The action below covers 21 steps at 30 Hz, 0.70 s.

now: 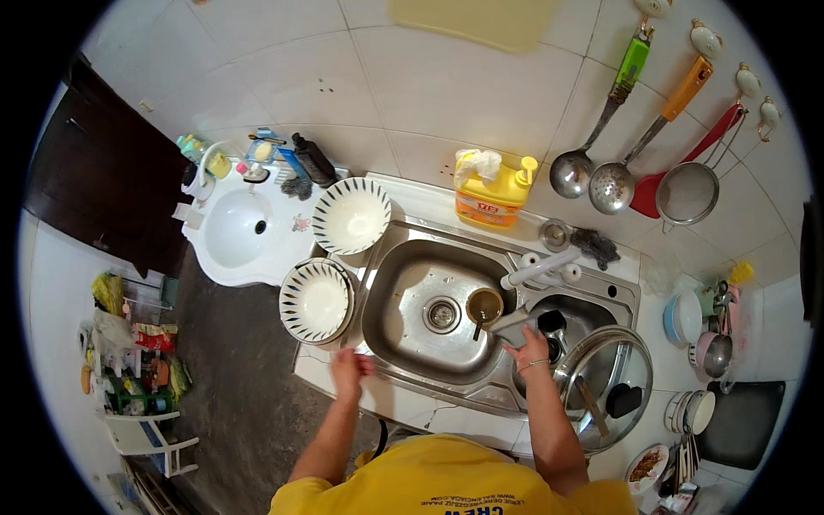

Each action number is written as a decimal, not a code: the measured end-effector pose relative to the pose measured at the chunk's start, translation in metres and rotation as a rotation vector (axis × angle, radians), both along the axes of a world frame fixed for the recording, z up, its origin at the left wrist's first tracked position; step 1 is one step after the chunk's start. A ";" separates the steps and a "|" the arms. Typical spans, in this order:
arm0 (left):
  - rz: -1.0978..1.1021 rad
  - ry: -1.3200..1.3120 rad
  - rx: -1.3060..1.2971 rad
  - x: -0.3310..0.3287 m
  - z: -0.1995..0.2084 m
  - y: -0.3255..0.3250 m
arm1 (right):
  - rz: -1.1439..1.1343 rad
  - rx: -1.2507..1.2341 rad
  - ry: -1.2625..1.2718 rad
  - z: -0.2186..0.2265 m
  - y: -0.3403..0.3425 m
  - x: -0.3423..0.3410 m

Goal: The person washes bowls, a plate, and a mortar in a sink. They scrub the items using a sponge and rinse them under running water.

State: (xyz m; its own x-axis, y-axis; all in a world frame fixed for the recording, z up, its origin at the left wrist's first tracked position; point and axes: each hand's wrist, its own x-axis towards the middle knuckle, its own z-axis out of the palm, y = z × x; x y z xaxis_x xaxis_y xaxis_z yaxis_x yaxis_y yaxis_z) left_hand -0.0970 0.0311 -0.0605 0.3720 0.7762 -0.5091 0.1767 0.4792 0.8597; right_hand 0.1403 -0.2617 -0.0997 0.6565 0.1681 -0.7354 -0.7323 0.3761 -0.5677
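Note:
My right hand (530,352) is closed on a flat grey cloth (512,330), over the divider between the two sink basins. Just left of the cloth, a small brownish strainer cup (485,305) sits at the right side of the large steel basin (403,283). My left hand (349,375) is by the counter's front edge, fingers loosely bent and apart, with nothing visible in it. Nearest to it is a stack of white bowls (314,302) with dark-striped rims. Behind that stands another striped bowl (352,215).
A large glass lid (639,365) leans over the small basin (571,311), beside the white faucet (542,269). A yellow pump jug (493,193) stands behind the sink. Ladles (612,187) and a sieve (687,194) hang on the wall. A white washbasin (236,230) is at left.

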 end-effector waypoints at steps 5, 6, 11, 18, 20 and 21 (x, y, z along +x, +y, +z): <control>-0.714 0.127 -0.485 0.105 -0.030 -0.080 | 0.017 -0.015 -0.008 0.028 0.016 0.003; -0.766 0.119 -0.554 0.125 -0.042 -0.090 | -0.004 -0.038 -0.013 0.032 0.016 0.004; -0.635 0.037 -1.064 0.191 -0.127 -0.122 | 0.016 -0.135 -0.136 0.036 0.003 0.006; -0.587 0.080 -1.130 0.198 -0.139 -0.116 | 0.149 -0.442 -0.245 0.026 -0.010 0.009; -0.691 0.176 -1.066 0.186 -0.111 -0.109 | 0.396 -0.809 -0.679 0.023 -0.009 0.027; -0.745 0.227 -1.028 0.177 -0.099 -0.103 | 0.516 -0.989 -0.895 0.030 -0.001 0.036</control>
